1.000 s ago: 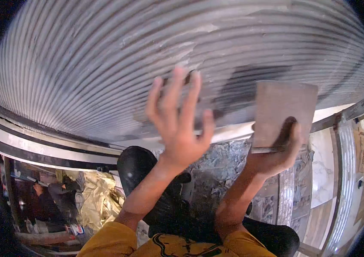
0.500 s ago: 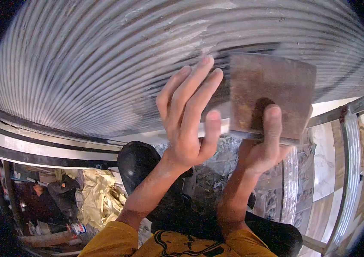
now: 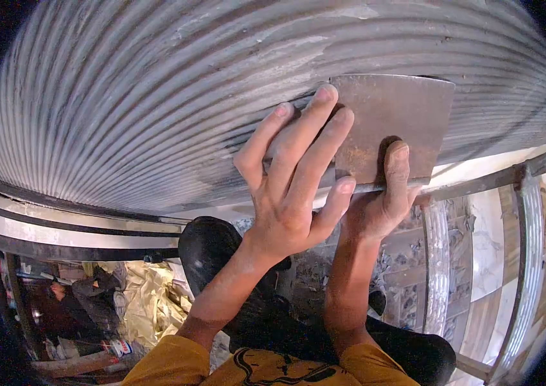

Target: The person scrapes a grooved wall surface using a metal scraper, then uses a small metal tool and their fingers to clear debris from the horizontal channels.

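A wide, flat metal blade [image 3: 392, 119] with worn brown patches lies close against the grey ribbed surface [image 3: 157, 122]. My right hand [image 3: 385, 199] grips it at its lower edge, the thumb on its face and the other fingers hidden behind. Just left of it, my left hand [image 3: 295, 186] has its fingers spread, fingertips at the blade's left edge and over the ribs. Whether those fingertips press on the blade or only hover by it, I cannot tell.
Below the ribbed surface runs a black and white striped edge [image 3: 80, 233]. Crumpled gold sheeting [image 3: 151, 302] lies at lower left, beside a partly visible person [image 3: 83, 299]. Metal rails [image 3: 437, 270] cross the right side above patterned flooring [image 3: 486, 238]. My black shoe [image 3: 207, 248] shows below.
The blade and my right hand have shifted slightly left and up. My left hand has moved a little right, its fingertips now at the blade's edge.
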Available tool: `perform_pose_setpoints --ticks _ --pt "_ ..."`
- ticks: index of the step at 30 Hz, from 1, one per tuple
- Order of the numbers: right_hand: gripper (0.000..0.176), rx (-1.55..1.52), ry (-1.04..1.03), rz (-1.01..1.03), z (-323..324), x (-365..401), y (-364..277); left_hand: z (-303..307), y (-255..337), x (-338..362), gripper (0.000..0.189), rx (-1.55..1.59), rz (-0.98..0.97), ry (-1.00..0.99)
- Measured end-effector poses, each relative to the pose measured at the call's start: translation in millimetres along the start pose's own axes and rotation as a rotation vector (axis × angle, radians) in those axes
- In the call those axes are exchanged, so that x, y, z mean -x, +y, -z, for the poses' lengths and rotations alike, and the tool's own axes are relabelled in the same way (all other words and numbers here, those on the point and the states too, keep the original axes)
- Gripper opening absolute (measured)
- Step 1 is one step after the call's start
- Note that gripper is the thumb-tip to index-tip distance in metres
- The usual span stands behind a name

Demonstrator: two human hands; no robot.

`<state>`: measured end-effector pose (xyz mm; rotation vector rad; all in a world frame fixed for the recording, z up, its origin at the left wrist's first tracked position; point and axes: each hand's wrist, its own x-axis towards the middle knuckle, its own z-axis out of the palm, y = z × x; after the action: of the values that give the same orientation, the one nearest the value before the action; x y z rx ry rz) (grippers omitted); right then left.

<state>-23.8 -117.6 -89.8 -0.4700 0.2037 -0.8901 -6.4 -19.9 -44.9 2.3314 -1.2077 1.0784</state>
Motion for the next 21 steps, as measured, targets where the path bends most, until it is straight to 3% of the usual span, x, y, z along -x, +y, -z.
perform_pose_setpoints --ticks 6,9,11,14,21 --pt "0.066 -0.101 -0.027 -0.049 7.1 -5.4 8.7 -4.4 0.0 1.6 0.051 -0.036 0.021 -0.002" --pt "0.065 0.038 -0.007 -0.007 -0.6 -5.1 0.3 -7.3 -0.9 2.1 0.053 -0.044 0.013 0.003" --pt "0.062 0.182 0.166 0.097 -10.8 1.4 -2.6 -9.7 -1.5 2.4 0.053 -0.049 0.003 0.010" --pt "0.054 0.284 0.100 0.236 -15.6 1.4 1.7 -13.9 -2.4 3.0 0.055 -0.083 -0.014 0.032" --pt "0.055 0.219 0.160 0.184 -21.9 3.6 3.0 -17.4 -3.1 4.1 0.058 -0.097 -0.033 0.072"
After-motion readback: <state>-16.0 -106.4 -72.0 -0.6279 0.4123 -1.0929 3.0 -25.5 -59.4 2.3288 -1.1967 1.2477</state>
